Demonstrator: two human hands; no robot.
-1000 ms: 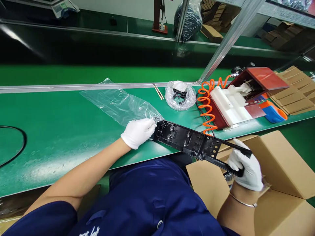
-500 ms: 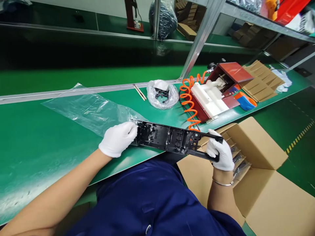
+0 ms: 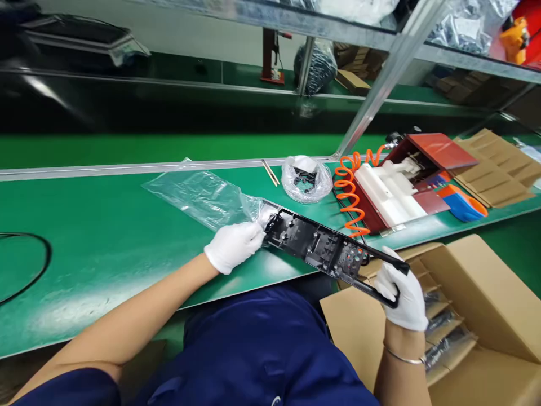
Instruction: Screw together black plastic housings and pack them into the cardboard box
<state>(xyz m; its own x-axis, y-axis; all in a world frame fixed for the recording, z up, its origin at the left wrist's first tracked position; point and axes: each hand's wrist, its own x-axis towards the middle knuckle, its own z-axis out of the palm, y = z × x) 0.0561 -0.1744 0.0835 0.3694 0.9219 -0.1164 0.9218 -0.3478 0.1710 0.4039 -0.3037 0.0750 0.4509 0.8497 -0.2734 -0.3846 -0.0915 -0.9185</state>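
A long black plastic panel [image 3: 321, 248] lies slanted over the near edge of the green bench [image 3: 105, 248]. My right hand [image 3: 399, 296], in a white glove, grips its handle end above an open cardboard box [image 3: 477, 293]. My left hand [image 3: 234, 245], also gloved, pinches the mouth of a clear plastic bag [image 3: 203, 194] at the panel's left end. The tip of the panel sits just inside the bag's mouth. The rest of the bag lies flat on the bench behind my left hand.
A small clear bag of black parts [image 3: 306, 177] and two thin sticks [image 3: 270, 172] lie behind the panel. An orange coiled hose [image 3: 350, 194] leads to a red and white fixture [image 3: 401, 183]. Folded cardboard inserts [image 3: 494, 166] lie at right. The box holds bagged panels [image 3: 443, 327].
The panel's left end has entered the bag's mouth, and my left hand now bunches the bag around it. The camera view has swung back to the left.
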